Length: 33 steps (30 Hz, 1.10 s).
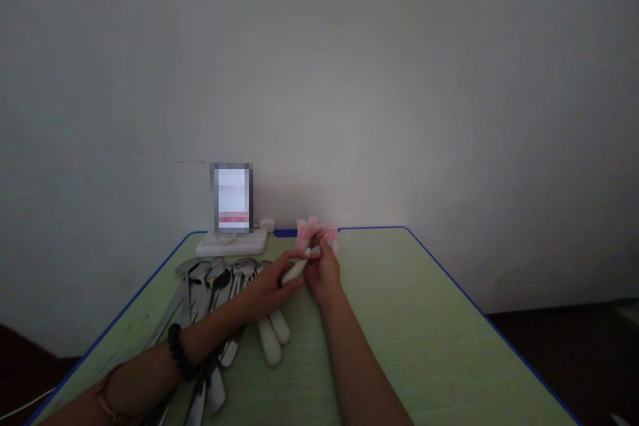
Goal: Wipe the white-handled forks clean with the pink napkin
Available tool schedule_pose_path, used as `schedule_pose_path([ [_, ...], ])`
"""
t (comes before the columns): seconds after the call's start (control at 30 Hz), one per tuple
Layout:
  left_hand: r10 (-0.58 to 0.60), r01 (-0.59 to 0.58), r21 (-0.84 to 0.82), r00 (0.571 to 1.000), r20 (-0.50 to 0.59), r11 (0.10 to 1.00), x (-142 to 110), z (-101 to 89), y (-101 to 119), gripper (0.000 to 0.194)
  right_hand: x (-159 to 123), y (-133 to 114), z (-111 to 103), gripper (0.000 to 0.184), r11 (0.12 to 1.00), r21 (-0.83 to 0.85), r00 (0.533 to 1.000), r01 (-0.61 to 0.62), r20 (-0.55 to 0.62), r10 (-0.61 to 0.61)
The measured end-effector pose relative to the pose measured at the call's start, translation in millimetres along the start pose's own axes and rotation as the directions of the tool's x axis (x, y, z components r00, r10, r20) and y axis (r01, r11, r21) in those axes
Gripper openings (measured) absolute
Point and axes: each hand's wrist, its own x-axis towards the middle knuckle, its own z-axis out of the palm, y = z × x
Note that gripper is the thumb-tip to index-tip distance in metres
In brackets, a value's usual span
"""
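My left hand [269, 286] is closed on a cream-white handle [295, 271] of a piece of cutlery, angled up toward the right. Its far end lies at my right hand, and I cannot make out its head. My right hand [322, 266] is closed around a thin pink-and-white cloth or paper [304, 231], which fans out above the fingers. Under and beside my left forearm lies a pile of metal spoons and other cutlery [200, 293]. Two more cream handles [269, 343] stick out from the pile, just below my left hand.
A lit, blurred phone screen [233, 200] stands upright on a white base [232, 243] at the back left. Beside it is a small white block [267, 225]. The pale green table [424, 333] has a blue edge and meets a grey wall.
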Motion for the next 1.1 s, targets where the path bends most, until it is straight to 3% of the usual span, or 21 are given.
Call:
schedule_pose_path([
  [0.17, -0.119, 0.093, -0.218, 0.987, -0.108, 0.972, 1.9, 2.4, -0.4, 0.040, -2.3, -0.7, 1.9, 0.009, 0.999, -0.029, 1.000, 0.017, 0.021, -0.017],
  [0.33, -0.122, 0.097, -0.129, 0.971, -0.204, 0.987, 4.9, 1.0, -3.1, 0.043, -9.5, -2.4, 7.1, 0.010, 0.993, -0.098, 0.995, -0.065, 0.075, 0.073],
  [0.53, -0.077, 0.061, -0.111, 0.986, -0.149, 0.992, 2.7, -0.9, -4.4, 0.042, -5.2, -1.2, 3.8, 0.001, 0.996, -0.031, 0.997, -0.079, 0.014, 0.080],
  [0.73, -0.099, 0.081, -0.179, 0.991, -0.094, 0.980, 2.6, 0.5, -5.4, 0.045, 0.4, -5.2, -2.2, 0.005, 0.998, 0.047, 0.999, -0.035, -0.035, 0.037],
  [0.8, -0.105, 0.090, -0.151, 0.989, -0.101, 0.984, 3.2, 0.8, -5.4, 0.044, -1.5, -9.5, -1.9, 0.009, 0.996, 0.080, 0.999, -0.038, -0.020, 0.040],
  [0.93, -0.126, 0.114, -0.098, 0.984, -0.125, 0.989, 4.2, 0.7, -4.2, 0.040, -6.6, -15.7, 1.0, 0.040, 0.991, 0.123, 0.998, -0.058, 0.040, 0.053],
  [1.1, -0.142, 0.127, -0.099, 0.977, -0.158, 0.987, 5.6, 1.4, -6.5, 0.033, -7.5, -12.8, 7.8, 0.030, 0.994, 0.079, 0.994, -0.079, 0.078, 0.073],
])
